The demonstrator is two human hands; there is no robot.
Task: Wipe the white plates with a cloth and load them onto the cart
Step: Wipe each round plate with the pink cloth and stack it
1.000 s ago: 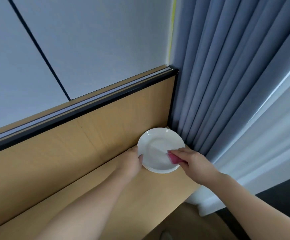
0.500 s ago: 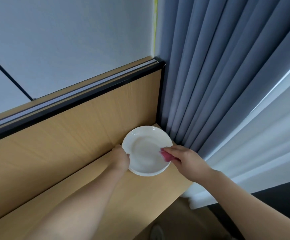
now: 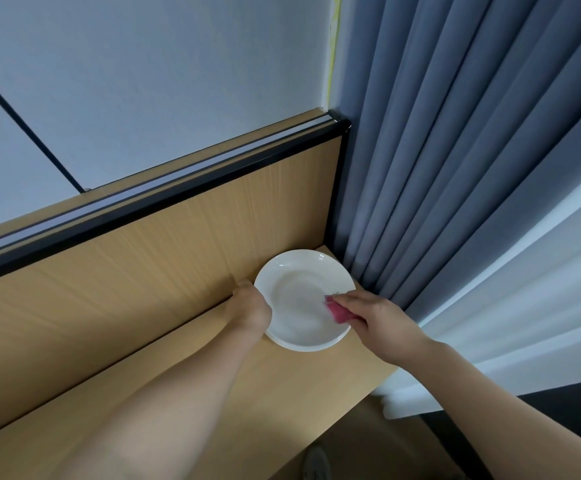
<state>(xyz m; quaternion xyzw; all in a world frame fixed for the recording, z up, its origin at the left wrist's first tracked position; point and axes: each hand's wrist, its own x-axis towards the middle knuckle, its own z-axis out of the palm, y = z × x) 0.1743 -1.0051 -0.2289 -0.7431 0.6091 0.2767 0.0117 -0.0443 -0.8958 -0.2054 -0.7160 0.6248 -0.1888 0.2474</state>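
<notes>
A white plate sits in the far right corner of the wooden desk, and a second rim shows just under it. My left hand grips the plate's left rim. My right hand pinches a folded pink cloth and presses it on the plate's right inner side. No cart is in view.
A wooden partition with a black top rail stands right behind the plate. Grey curtains and a white sheer curtain hang close to the desk's right edge. A shoe shows on the floor below the desk's front edge.
The pink cloth has shifted slightly along the plate's right inner side. My left hand keeps its grip on the left rim, and the plate stays in the corner.
</notes>
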